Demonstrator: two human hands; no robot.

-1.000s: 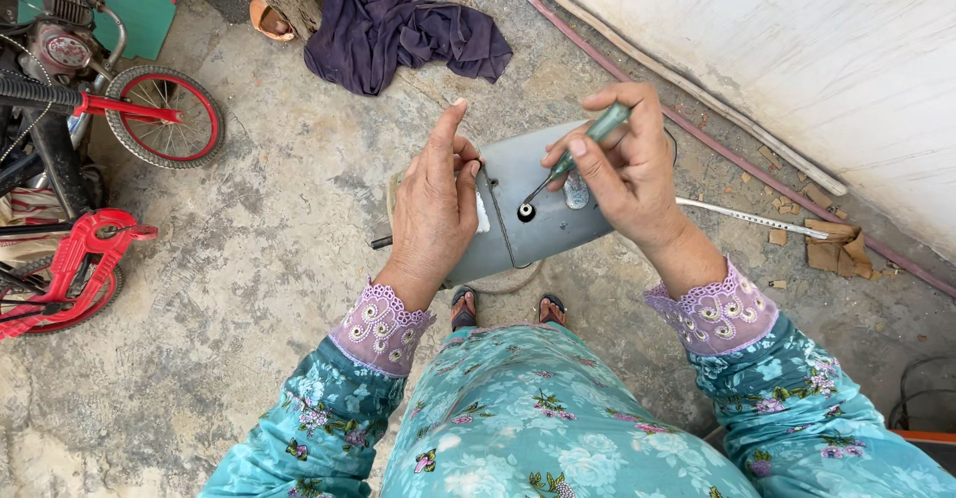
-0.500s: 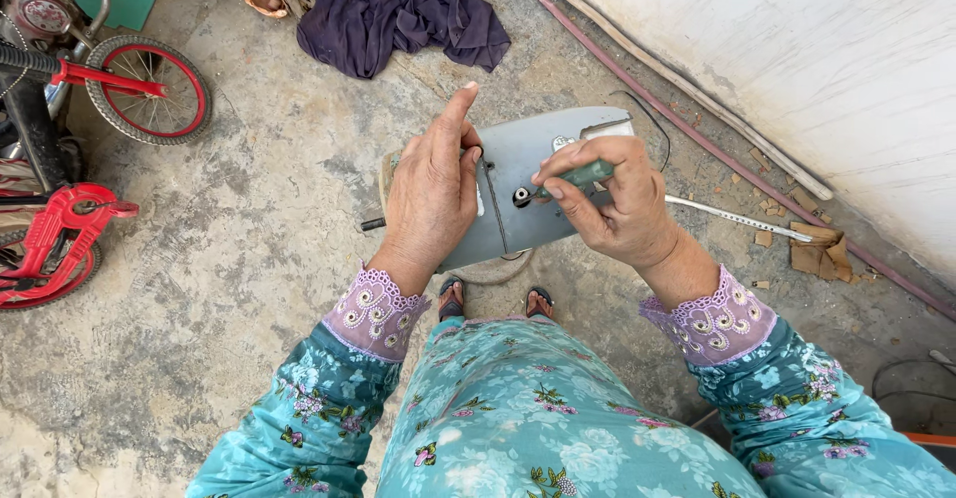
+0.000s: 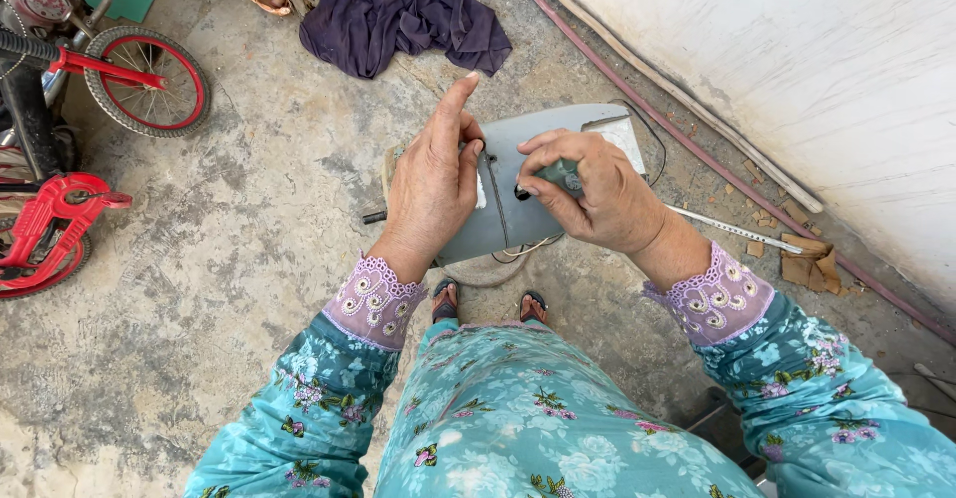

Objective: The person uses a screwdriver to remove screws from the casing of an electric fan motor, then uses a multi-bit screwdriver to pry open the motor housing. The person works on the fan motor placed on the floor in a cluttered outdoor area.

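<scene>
Head view, looking down at both hands over a concrete floor [image 3: 249,289].

Left hand [image 3: 430,191]: clamps the left edge of a grey plastic casing [image 3: 518,194], thumb and lower fingers wrapped on it, index finger sticking straight up, off the part.

Right hand [image 3: 597,194]: closed around a dark green tool handle [image 3: 560,172], likely a screwdriver. Tip end sits at a small dark hole on the casing face; the tip itself is hidden by the fingers, so I can't tell whether it is seated.

Casing: held in the air in front of the knees, above the feet, roughly flat toward the camera. Curved top edge, seam line running down the face, pale label patch at the upper right corner. Thin wires hang out of the bottom edge. A round, disc-like part shows just under it, mostly hidden.

Around:
- Small children's bike with a red frame and spoked wheel [image 3: 147,80], top left.
- Dark purple cloth [image 3: 398,15] heaped on the floor, top centre.
- Reddish hose [image 3: 697,149] running along the base of the white wall [image 3: 817,70].
- Thin pale metal strip [image 3: 732,227] on the floor just right of the right hand.
- Crumpled brown cardboard scrap [image 3: 809,264] near the wall.

Sleeves: teal floral, lilac lace cuffs.
</scene>
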